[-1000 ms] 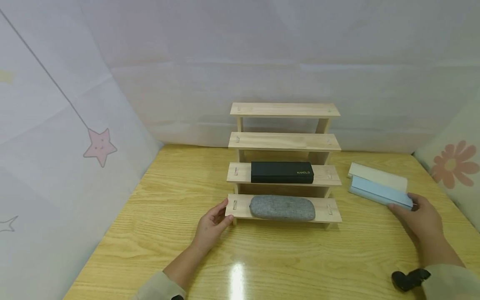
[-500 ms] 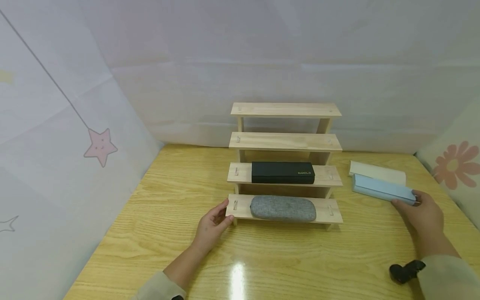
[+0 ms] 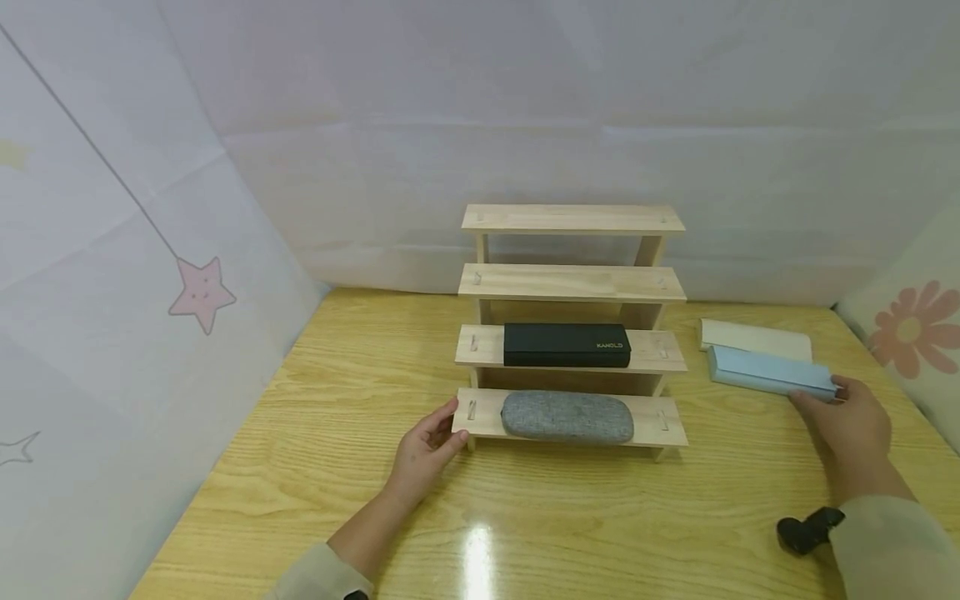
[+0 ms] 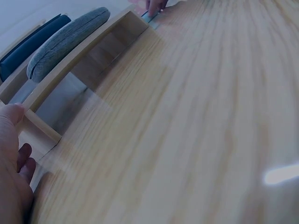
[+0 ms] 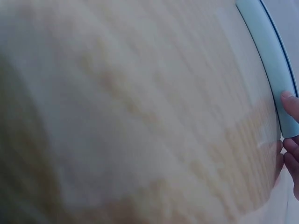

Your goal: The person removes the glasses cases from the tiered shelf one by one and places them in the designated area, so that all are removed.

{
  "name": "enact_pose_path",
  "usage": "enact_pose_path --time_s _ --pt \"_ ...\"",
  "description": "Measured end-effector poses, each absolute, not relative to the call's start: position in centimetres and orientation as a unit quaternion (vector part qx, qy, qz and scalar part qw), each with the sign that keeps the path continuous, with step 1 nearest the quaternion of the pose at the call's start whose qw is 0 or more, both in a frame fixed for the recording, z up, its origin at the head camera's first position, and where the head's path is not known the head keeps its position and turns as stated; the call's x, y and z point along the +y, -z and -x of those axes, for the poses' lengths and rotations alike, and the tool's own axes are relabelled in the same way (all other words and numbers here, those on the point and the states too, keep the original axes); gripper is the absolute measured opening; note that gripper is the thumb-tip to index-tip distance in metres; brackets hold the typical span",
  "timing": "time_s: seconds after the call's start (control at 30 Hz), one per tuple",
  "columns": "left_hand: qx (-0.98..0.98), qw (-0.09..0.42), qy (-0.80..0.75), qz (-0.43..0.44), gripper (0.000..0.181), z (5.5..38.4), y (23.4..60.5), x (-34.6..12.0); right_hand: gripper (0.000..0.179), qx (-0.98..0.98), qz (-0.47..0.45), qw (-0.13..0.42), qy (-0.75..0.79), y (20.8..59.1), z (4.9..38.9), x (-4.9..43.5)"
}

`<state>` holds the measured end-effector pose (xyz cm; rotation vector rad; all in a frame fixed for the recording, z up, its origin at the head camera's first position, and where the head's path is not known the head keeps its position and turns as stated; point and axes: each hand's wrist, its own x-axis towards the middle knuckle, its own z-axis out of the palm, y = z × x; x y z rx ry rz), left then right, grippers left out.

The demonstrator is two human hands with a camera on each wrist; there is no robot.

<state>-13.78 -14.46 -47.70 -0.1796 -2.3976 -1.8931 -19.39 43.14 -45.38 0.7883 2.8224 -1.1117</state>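
Note:
A wooden four-tier display stand (image 3: 573, 282) stands mid-table. A grey fabric glasses case (image 3: 567, 417) lies on its lowest tier, and a black glasses case (image 3: 566, 344) with gold lettering on the tier above. My left hand (image 3: 420, 454) holds the left end of the lowest board, its thumb (image 4: 13, 112) at the front edge in the left wrist view. At the right, my right hand (image 3: 855, 421) grips the near right end of a light blue glasses case (image 3: 765, 371). In the right wrist view the thumb (image 5: 290, 103) lies on that case's side, with fingers at its end.
Directly behind the blue case, a cream glasses case (image 3: 753, 335) lies against it on the wood-grain table (image 3: 360, 358). Pale cloth walls (image 3: 390, 183) with printed stars and a flower enclose the back and sides.
My right hand has moved the blue case a little to the right and away from me, turning it more level. The cream case has shifted slightly backward. My left hand has stayed put.

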Motion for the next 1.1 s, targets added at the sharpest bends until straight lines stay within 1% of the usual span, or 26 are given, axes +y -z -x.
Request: enact_pose_path --time_s 0.17,0.47,0.67,0.8,1.1 --pt "-0.786 0.047 0.614 0.061 0.052 13.8 47.7 -14.4 0.095 0.900 -0.260 0.007 0.350 45.3 19.7 43.2" --pt "-0.786 0.037 0.615 0.052 0.052 13.8 47.7 -14.4 0.099 0.891 -0.259 0.007 0.373 45.4 19.8 43.2" --pt "-0.783 0.033 0.620 0.049 0.053 13.7 47.5 -14.4 0.097 0.881 -0.254 -0.025 0.397 44.9 19.6 42.3" --pt "-0.782 0.033 0.620 0.049 0.053 13.7 47.5 -14.4 0.092 0.878 -0.241 -0.052 0.410 44.5 19.6 41.4" --pt "-0.779 0.029 0.624 0.049 0.052 13.8 47.6 -14.5 0.088 0.878 -0.211 -0.073 0.424 43.1 19.9 39.0"
